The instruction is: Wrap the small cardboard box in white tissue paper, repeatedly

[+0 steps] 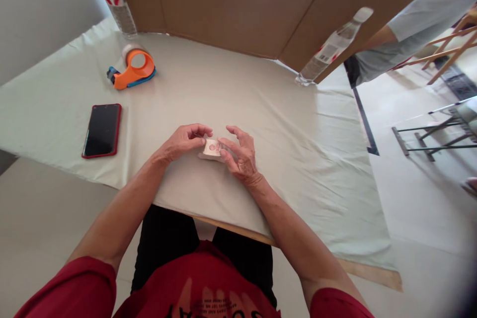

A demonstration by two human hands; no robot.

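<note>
A small whitish box with red print (212, 147) lies on the cloth-covered table (223, 89), between my two hands near the front edge. My left hand (189, 140) touches its left end with the thumb, the fingers curled loosely above. At its right end is my right hand (240, 153), thumb and a finger against the box and the other fingers spread. The underside of the box is hidden.
A red-cased phone (102, 130) and an orange tape dispenser (134, 69) lie to the left. Bottles stand at the back left (115, 0) and back right (330, 49) against a cardboard panel (231, 5). A person's grey sleeve (432, 7) shows behind it at right.
</note>
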